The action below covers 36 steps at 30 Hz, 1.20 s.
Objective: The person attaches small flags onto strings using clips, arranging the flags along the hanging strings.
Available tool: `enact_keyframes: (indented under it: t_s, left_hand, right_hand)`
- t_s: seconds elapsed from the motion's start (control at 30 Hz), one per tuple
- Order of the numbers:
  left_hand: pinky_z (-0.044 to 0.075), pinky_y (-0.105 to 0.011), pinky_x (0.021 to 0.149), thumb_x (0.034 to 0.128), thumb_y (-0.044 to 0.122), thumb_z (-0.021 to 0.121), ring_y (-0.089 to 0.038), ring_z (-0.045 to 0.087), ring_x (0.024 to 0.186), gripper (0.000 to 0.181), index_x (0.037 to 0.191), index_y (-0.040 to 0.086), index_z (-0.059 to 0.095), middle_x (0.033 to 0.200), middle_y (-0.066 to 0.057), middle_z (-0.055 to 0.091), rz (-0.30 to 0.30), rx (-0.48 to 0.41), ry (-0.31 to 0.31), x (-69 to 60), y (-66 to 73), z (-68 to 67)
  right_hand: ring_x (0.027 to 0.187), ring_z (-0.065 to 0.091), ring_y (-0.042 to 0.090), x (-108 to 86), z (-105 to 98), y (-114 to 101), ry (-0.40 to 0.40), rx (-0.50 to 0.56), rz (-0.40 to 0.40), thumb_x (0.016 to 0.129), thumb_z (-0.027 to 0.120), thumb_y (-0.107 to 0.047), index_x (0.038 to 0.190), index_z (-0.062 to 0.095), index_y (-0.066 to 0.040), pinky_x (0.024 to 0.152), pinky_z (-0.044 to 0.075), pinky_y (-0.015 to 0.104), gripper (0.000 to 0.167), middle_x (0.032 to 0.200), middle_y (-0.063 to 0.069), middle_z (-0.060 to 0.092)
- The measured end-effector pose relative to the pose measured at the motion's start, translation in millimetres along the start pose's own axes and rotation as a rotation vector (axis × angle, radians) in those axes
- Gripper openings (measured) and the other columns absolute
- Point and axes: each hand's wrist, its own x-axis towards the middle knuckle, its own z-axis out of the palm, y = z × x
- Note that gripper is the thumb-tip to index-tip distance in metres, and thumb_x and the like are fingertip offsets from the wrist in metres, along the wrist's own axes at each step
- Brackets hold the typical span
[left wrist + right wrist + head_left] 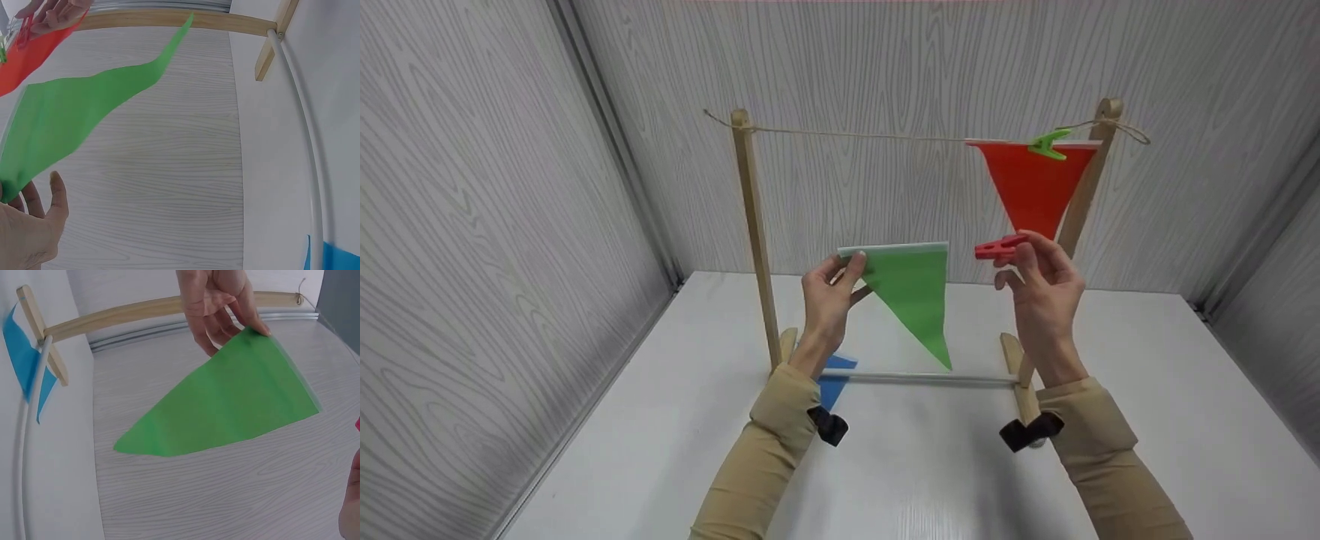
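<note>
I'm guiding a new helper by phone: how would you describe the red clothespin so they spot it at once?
Find the wooden frame with a string across its top. In front of its right post, the person's right hand pinches a small red clothespin. Red and held, it differs from the green clothespin clipped on the string with the red pennant.

The head view looks forward and down from the near side, far enough back to take in both posts [756, 232]. The left wrist view, turned sideways, sits close by the left hand [826, 304] and faces far and right; the right wrist view, also sideways, faces far and left. Both share the green flag [225, 399] and rod [306, 138].
</note>
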Motion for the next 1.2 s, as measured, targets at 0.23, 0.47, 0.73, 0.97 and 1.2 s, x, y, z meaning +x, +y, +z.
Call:
enact_keyframes:
  t_s: [0.23, 0.47, 0.73, 0.97, 1.2]
  left_hand:
    - [0.06, -0.04, 0.095, 0.1016, 0.012, 0.06, -0.027, 0.066, 0.116, 0.026, 0.117, -0.007, 0.064, 0.11, -0.009, 0.064, 0.016, -0.009, -0.004, 7.2, 11.3, 5.5]
    - [0.059, -0.042, 0.096, 0.1023, 0.014, 0.059, -0.032, 0.062, 0.126, 0.027, 0.119, -0.007, 0.064, 0.118, -0.014, 0.063, 0.042, 0.009, -0.009, 16.1, 23.0, 9.4]
    - [0.06, -0.041, 0.096, 0.1021, 0.014, 0.059, -0.032, 0.062, 0.126, 0.027, 0.118, -0.006, 0.064, 0.118, -0.015, 0.063, 0.068, 0.028, -0.005, 25.4, 38.1, 16.3]
    - [0.061, -0.037, 0.093, 0.101, 0.016, 0.061, -0.031, 0.064, 0.123, 0.029, 0.119, -0.006, 0.065, 0.115, -0.012, 0.063, 0.083, 0.038, 0.009, 33.8, 53.3, 22.9]
    - [0.061, -0.035, 0.092, 0.101, 0.015, 0.061, -0.033, 0.063, 0.122, 0.029, 0.12, -0.007, 0.064, 0.118, -0.014, 0.062, 0.094, 0.044, 0.007, 41.9, 65.7, 27.4]
  right_hand:
    - [0.078, 0.065, 0.018, 14.9, 14, -5, -0.013, -0.032, -0.011, 0.096, 0.064, -0.004, 0.117, 0.068, 0.0, 0.055, 0.056, 0.019, 0.021, 0.102, 0.01, 0.071]
    - [0.073, 0.066, 0.018, 31.9, 29, -12, -0.025, -0.096, -0.034, 0.097, 0.063, -0.004, 0.117, 0.068, 0.002, 0.052, 0.054, 0.018, 0.021, 0.103, 0.011, 0.072]
    - [0.065, 0.066, 0.018, 50.1, 49, -18, -0.056, -0.18, -0.094, 0.094, 0.07, -0.011, 0.117, 0.068, 0.003, 0.049, 0.052, 0.018, 0.027, 0.104, 0.013, 0.074]
    - [0.057, 0.064, 0.017, 63.6, 62, -22, -0.089, -0.184, -0.141, 0.09, 0.075, -0.016, 0.113, 0.069, 0.0, 0.045, 0.049, 0.017, 0.029, 0.104, 0.013, 0.075]
    - [0.051, 0.055, 0.013, 73.7, 73, -26, -0.101, -0.235, -0.184, 0.088, 0.077, -0.018, 0.111, 0.069, -0.003, 0.041, 0.041, 0.016, 0.028, 0.095, 0.01, 0.073]
